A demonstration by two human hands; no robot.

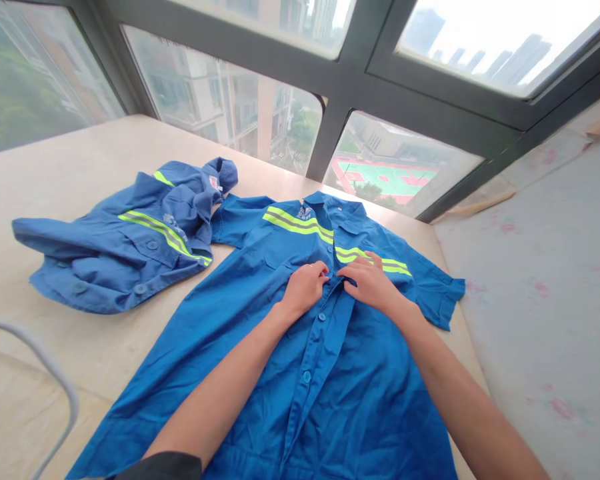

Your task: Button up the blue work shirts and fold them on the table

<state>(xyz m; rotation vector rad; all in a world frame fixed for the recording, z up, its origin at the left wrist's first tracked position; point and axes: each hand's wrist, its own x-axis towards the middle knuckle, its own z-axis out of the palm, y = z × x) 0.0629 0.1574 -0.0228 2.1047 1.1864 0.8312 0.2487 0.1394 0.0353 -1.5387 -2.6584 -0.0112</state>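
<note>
Fingers of my left hand nearly closed, pinching the placket of the blue shirt; I have my right hand pinching the opposite flap edge, close to the left. What sits between the tips, I cannot tell. Shirt lies front up on the pale tabletop, two buttons showing below both hands. Second shirt, rumpled, touches one sleeve; windows stand beyond.

Soft daylight came through the windows.
The sky washed out to white, towers looked hazy, and the view stretched toward its edges.
</note>
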